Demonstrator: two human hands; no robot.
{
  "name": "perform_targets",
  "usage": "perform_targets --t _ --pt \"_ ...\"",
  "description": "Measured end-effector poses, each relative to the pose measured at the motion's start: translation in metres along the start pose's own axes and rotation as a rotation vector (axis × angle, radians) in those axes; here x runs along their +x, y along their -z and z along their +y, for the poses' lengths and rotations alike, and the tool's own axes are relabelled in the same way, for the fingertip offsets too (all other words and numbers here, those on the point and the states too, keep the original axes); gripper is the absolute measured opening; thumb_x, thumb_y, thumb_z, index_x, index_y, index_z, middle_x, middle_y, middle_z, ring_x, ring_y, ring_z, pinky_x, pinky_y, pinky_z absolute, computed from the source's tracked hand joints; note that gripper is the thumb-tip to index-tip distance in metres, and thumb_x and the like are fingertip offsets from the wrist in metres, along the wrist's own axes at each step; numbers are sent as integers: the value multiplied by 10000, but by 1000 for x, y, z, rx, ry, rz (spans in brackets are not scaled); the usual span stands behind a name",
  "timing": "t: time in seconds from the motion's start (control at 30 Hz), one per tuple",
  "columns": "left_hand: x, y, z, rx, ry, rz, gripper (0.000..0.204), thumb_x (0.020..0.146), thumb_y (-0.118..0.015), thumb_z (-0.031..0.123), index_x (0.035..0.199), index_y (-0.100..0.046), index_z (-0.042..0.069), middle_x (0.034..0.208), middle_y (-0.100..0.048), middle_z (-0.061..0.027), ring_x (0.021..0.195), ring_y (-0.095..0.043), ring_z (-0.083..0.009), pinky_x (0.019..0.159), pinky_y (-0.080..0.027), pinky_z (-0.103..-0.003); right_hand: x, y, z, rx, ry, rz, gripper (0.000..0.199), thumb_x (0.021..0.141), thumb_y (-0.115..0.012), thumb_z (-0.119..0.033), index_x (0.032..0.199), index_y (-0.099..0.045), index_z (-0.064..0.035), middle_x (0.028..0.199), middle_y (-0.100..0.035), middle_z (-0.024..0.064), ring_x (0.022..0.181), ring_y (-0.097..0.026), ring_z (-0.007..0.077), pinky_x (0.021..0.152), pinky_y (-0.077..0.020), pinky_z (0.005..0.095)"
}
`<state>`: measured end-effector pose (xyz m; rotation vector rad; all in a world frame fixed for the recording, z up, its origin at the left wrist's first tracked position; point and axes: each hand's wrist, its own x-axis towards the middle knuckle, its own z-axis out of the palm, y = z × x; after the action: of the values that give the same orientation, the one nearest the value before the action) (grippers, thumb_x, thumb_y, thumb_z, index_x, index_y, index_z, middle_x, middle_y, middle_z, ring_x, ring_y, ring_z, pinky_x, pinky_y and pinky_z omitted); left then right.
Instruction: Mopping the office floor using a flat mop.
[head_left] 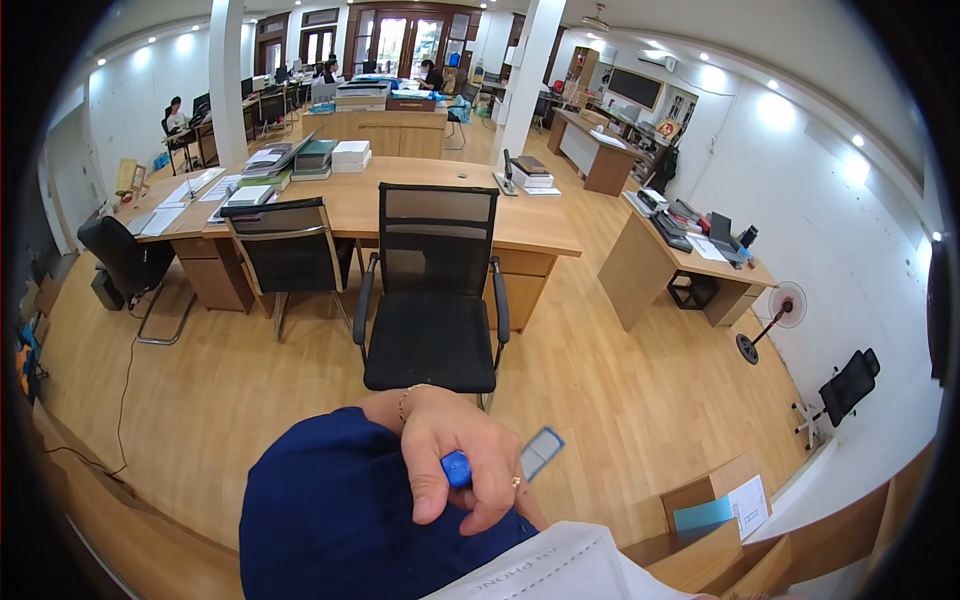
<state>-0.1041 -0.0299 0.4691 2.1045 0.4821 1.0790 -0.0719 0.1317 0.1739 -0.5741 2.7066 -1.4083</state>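
My left hand (460, 452), bent in from a dark blue sleeve (320, 510), has its fingers curled round a blue object. Only the object's rounded blue end (456, 468) shows, between thumb and forefinger, so its kind is unclear. Just past the knuckles is a flat greyish piece with a blue edge (542, 453); whether it belongs to the same object is hidden. A strip of bare skin (532, 508) shows below that, perhaps part of my right arm; my right hand's fingers are hidden. Close in at the bottom is a white sheet-like thing (560, 572) with print and a dashed line.
A black mesh armchair (430, 335) stands ahead, before a long wooden desk (430, 215) bearing books and papers. To the right are a side desk (690, 245), a standing fan (785, 305) and an open wooden box (700, 490). Several people sit at far desks.
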Motion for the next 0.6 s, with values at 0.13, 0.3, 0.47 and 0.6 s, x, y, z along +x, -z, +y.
perform_targets --t 0.13,0.3,0.47,0.6 --pt "-8 5 -10 -93 -128 -23 468 827 -650 458 888 -610 -4 578 -502 -20 465 -504 -218 437 -345 -334 -27 1 -8 104 -86 169 125 714 -662 -160 768 -661 -47 678 -617 172 624 -630 296 563 -473 338" --pt "-37 -2 -20 -234 -48 76 525 767 -704 496 876 -624 -11 591 -509 -10 469 -498 -177 452 -343 -303 -52 -2 -3 13 -317 176 133 703 -669 -157 772 -668 -43 670 -618 164 611 -629 269 561 -471 335" --pt "-102 -25 -24 -268 78 416 478 768 -705 430 846 -646 -38 655 -575 -64 544 -520 -166 493 -356 -300 -35 -25 15 2 -216 315 124 691 -678 -164 742 -664 -52 614 -583 148 560 -593 275 518 -440 345" --pt "-142 -38 6 -136 234 459 360 819 -617 327 769 -655 -28 640 -569 -97 559 -510 -205 532 -371 -335 -18 -79 75 30 -125 304 184 683 -699 -228 739 -667 -55 636 -594 154 568 -582 311 522 -444 373"
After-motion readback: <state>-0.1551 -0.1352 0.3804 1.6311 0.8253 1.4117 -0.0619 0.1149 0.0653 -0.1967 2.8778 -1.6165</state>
